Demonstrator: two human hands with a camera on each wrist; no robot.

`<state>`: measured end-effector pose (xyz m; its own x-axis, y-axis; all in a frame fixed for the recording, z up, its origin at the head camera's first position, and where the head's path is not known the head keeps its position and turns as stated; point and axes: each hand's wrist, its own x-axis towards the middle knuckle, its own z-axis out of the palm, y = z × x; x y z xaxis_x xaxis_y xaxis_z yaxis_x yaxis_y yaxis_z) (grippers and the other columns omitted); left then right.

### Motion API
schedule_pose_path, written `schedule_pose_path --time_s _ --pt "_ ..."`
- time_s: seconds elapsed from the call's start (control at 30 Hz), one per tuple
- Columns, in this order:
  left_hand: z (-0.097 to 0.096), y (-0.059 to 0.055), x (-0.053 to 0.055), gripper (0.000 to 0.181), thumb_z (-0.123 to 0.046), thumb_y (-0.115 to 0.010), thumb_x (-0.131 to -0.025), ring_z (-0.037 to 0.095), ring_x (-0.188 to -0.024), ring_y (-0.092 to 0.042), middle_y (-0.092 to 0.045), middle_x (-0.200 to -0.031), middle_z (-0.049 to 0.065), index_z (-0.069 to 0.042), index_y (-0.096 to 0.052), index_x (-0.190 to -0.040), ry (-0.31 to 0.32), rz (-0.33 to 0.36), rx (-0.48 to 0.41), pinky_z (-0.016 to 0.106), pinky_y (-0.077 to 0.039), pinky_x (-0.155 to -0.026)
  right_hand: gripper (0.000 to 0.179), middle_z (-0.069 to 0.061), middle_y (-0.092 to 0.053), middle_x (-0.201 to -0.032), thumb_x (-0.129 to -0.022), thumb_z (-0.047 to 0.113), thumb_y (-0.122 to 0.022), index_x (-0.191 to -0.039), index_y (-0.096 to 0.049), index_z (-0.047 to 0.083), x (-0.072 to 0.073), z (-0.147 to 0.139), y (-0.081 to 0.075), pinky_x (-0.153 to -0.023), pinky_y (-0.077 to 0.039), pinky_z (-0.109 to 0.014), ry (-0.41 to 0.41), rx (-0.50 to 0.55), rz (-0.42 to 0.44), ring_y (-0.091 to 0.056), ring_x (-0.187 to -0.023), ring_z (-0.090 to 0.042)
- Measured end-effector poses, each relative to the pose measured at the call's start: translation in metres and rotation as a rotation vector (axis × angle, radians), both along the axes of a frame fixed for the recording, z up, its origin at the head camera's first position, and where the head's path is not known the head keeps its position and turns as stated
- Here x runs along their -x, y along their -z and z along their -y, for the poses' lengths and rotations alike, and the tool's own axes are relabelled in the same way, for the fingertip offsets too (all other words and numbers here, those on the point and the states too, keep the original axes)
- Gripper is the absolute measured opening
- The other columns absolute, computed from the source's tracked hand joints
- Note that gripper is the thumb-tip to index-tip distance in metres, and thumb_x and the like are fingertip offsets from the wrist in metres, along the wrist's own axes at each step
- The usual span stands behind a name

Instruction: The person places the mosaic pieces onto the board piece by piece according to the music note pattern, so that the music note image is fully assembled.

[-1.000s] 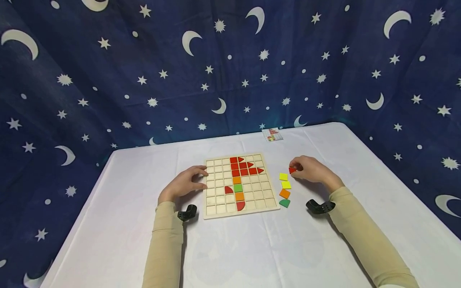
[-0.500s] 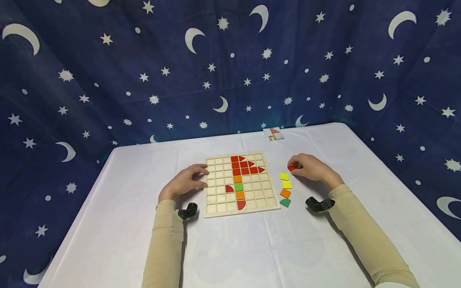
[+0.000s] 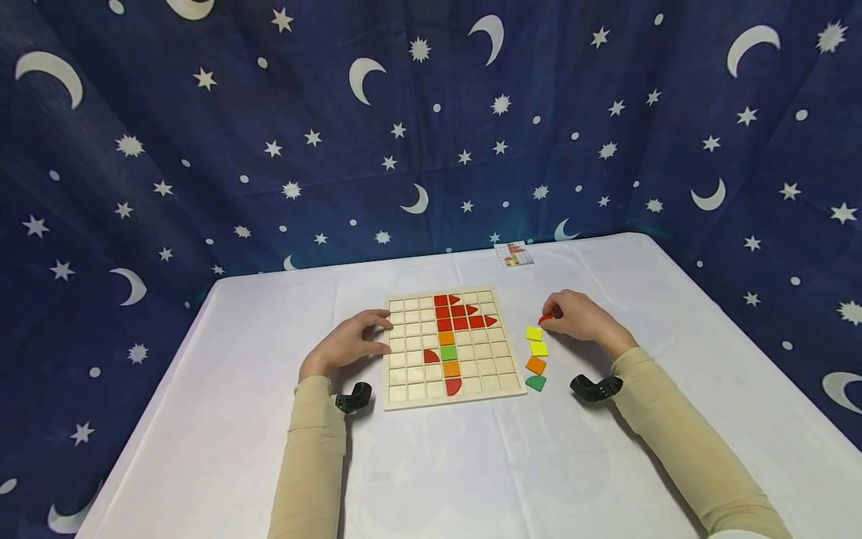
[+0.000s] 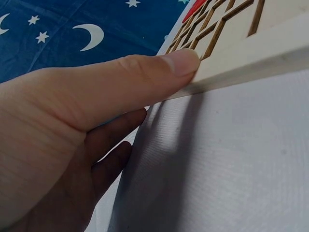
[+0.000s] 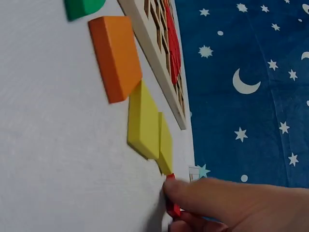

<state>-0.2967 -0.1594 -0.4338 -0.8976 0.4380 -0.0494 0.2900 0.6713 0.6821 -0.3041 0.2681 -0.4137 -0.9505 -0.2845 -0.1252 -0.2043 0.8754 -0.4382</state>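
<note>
A wooden grid board (image 3: pixel 415 391) lies on the white table, with red, orange and green pieces set in some of its cells. My left hand (image 3: pixel 346 346) rests at the board's left edge, fingers extended; in the left wrist view the thumb (image 4: pixel 186 62) touches the rim. Right of the board, my right hand (image 3: pixel 581 318) pinches a small red piece (image 5: pixel 172 205) between thumb and fingers, which partly hide its shape. Just in front of that hand lie two yellow square tiles (image 3: pixel 539 349), an orange square tile (image 3: pixel 536 365) and a green rounded piece (image 3: pixel 536 383).
A card (image 3: pixel 514 254) printed with a coloured grid pattern lies near the table's back edge. Behind the table hangs a dark blue curtain (image 3: pixel 303 97) with moons and stars. A black device (image 3: pixel 595 388) sits at each wrist.
The red piece has turned between my right fingers and now shows more edge-on beside the yellow tiles. My left hand stays at the board's edge.
</note>
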Motion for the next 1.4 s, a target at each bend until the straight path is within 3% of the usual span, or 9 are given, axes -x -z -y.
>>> schedule_pose_path --time_s 0.1,0.23,0.47,0.57,0.67,0.83,0.93,1.1,1.4 --pt "0.0 0.001 -0.001 0.046 -0.021 -0.08 -0.082 0.028 -0.142 -0.032 -0.043 -0.15 0.009 -0.008 -0.064 -0.123 0.0 -0.002 -0.005 0.044 -0.026 -0.117 0.021 -0.011 -0.061 -0.092 -0.086 0.004 -0.07 -0.106 -0.066 -0.004 0.0 0.0 0.002 -0.081 -0.051 -0.041 -0.034 -0.002 -0.042 -0.053 -0.085 -0.026" --pt "-0.001 0.001 -0.001 0.046 -0.021 -0.08 -0.083 0.028 -0.143 -0.031 -0.043 -0.15 0.008 -0.009 -0.064 -0.124 -0.002 0.009 -0.007 0.044 -0.026 -0.117 0.021 -0.008 -0.062 -0.093 -0.086 0.001 -0.07 -0.107 -0.068 -0.002 0.003 -0.004 0.001 -0.083 -0.051 -0.042 -0.152 -0.037 -0.096 -0.054 -0.084 -0.023" --pt "0.0 0.002 0.001 0.046 -0.022 -0.08 -0.082 0.027 -0.143 -0.032 -0.043 -0.15 0.007 -0.009 -0.064 -0.124 0.001 0.001 0.013 0.044 -0.025 -0.117 0.018 -0.006 -0.062 -0.095 -0.087 0.004 -0.072 -0.104 -0.069 0.002 0.012 0.002 -0.012 -0.084 -0.053 -0.04 -0.308 -0.139 -0.136 -0.054 -0.083 -0.02" --pt "0.001 0.002 0.001 0.046 -0.022 -0.08 -0.082 0.027 -0.143 -0.032 -0.043 -0.15 0.007 -0.009 -0.064 -0.124 -0.001 0.007 0.019 0.044 -0.026 -0.117 0.02 -0.007 -0.062 -0.101 -0.088 0.005 -0.071 -0.107 -0.068 0.003 0.012 0.025 -0.02 -0.085 -0.054 -0.04 -0.371 -0.127 -0.161 -0.056 -0.086 -0.021" --pt "0.002 0.002 0.001 0.046 -0.023 -0.08 -0.082 0.027 -0.143 -0.032 -0.043 -0.15 0.007 -0.009 -0.064 -0.124 -0.001 0.008 0.021 0.044 -0.026 -0.117 0.021 -0.006 -0.061 -0.107 -0.09 0.009 -0.07 -0.111 -0.068 0.005 0.01 0.062 -0.026 -0.086 -0.053 -0.037 -0.499 -0.08 -0.18 -0.057 -0.089 -0.02" --pt "0.001 0.001 0.002 0.045 -0.024 -0.079 -0.083 0.026 -0.143 -0.032 -0.043 -0.15 0.007 -0.01 -0.064 -0.124 0.007 0.005 0.014 0.044 -0.026 -0.117 0.019 -0.001 -0.06 -0.107 -0.092 0.013 -0.069 -0.11 -0.067 0.012 0.003 0.129 -0.025 -0.087 -0.052 -0.03 -0.744 -0.066 -0.215 -0.057 -0.092 -0.016" --pt "0.002 0.001 0.003 0.045 -0.024 -0.079 -0.084 0.025 -0.142 -0.032 -0.043 -0.15 0.006 -0.01 -0.064 -0.124 0.006 0.006 0.016 0.043 -0.026 -0.117 0.017 0.001 -0.059 -0.105 -0.093 0.014 -0.068 -0.11 -0.067 0.014 0.0 0.159 -0.021 -0.085 -0.051 -0.025 -0.829 -0.083 -0.21 -0.058 -0.091 -0.014" --pt "0.001 0.001 0.003 0.045 -0.025 -0.078 -0.084 0.025 -0.143 -0.032 -0.043 -0.15 0.006 -0.01 -0.064 -0.124 0.011 0.008 0.013 0.044 -0.026 -0.117 0.018 0.002 -0.06 -0.108 -0.094 0.015 -0.067 -0.112 -0.068 0.015 0.002 0.182 -0.014 -0.086 -0.05 -0.023 -0.852 -0.13 -0.188 -0.058 -0.092 -0.012" --pt "0.0 -0.001 0.003 0.045 -0.022 -0.079 -0.083 0.026 -0.142 -0.032 -0.044 -0.15 0.007 -0.009 -0.064 -0.123 0.011 0.003 0.012 0.045 -0.026 -0.117 0.018 0.004 -0.061 -0.109 -0.093 0.018 -0.068 -0.111 -0.072 0.016 0.006 0.191 -0.013 -0.087 -0.049 -0.022 -0.87 -0.132 -0.15 -0.057 -0.092 -0.009"
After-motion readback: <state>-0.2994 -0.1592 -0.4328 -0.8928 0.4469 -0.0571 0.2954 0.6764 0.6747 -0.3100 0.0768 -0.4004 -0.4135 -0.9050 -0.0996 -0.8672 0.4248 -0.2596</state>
